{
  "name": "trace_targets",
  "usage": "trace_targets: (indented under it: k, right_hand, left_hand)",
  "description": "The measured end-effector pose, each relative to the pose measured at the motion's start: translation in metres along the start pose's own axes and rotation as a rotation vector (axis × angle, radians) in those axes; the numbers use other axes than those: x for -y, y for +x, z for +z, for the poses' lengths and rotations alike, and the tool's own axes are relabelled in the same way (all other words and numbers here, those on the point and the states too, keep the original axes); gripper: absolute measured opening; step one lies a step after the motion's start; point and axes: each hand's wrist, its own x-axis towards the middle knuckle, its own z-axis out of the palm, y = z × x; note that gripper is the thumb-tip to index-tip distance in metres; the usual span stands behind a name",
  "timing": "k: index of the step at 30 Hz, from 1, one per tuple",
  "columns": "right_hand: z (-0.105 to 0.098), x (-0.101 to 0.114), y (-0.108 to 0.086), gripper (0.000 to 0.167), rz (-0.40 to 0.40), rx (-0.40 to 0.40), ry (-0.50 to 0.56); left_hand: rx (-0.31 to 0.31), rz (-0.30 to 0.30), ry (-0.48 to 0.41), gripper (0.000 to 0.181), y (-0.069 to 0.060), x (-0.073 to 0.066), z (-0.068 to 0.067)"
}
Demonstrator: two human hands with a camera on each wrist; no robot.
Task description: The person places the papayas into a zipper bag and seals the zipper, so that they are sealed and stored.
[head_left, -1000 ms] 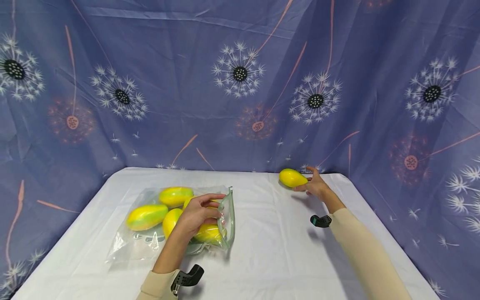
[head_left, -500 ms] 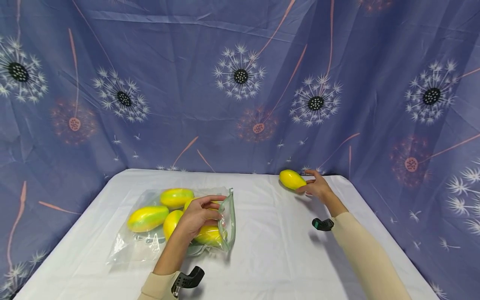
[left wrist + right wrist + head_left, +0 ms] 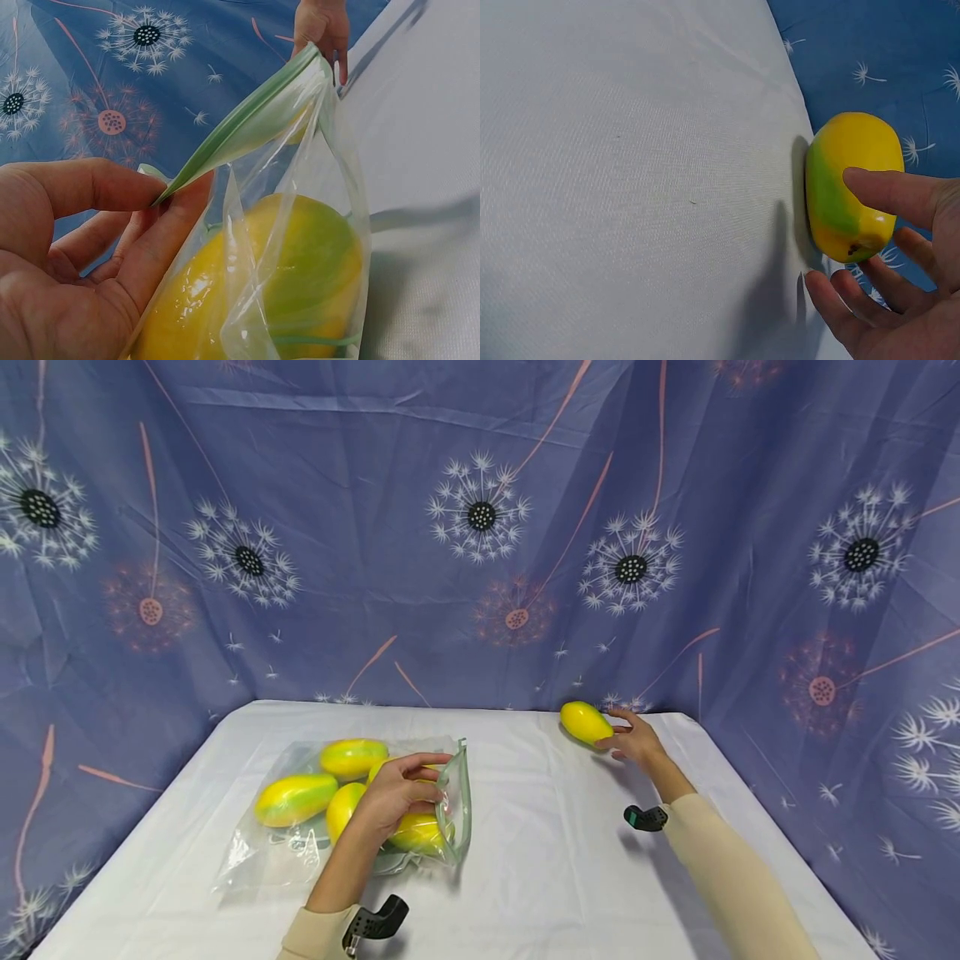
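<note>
My left hand (image 3: 397, 793) pinches the green-edged mouth of a clear zip bag (image 3: 240, 139) between thumb and a finger, keeping it raised. Several yellow-green mangoes lie in the bag, among them one mango (image 3: 296, 800) at the left and another mango (image 3: 300, 247) just inside the mouth. At the far right of the table, a loose mango (image 3: 585, 723) lies on the cloth near the back edge. My right hand (image 3: 633, 739) is beside it with fingers spread, the thumb (image 3: 892, 187) over its near side. Whether the fingertips touch the mango is hard to tell.
A white cloth (image 3: 540, 860) covers the table. Blue dandelion-print fabric (image 3: 375, 543) hangs behind and at both sides, close to the loose mango. Black camera mounts (image 3: 377, 918) sit at both wrists.
My right hand has come slightly back towards me, and the loose mango has turned a little with its pointed end nearer. My left hand and the bag stay as they were.
</note>
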Motion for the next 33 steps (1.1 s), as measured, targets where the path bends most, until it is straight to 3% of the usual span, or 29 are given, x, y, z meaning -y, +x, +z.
trace_targets:
  k: [19,33]
  right_hand:
    - [0.0033,-0.0022,0.0007,0.078,-0.009,-0.098,0.052]
    - [0.0058,-0.0072,-0.0033,0.072,-0.006,-0.093,0.064]
  left_hand:
    - [-0.003,0.001,-0.001,0.058,0.0001,-0.0018,0.0009]
    - [0.007,-0.003,-0.01,0.058,-0.0017,-0.0016,-0.0008]
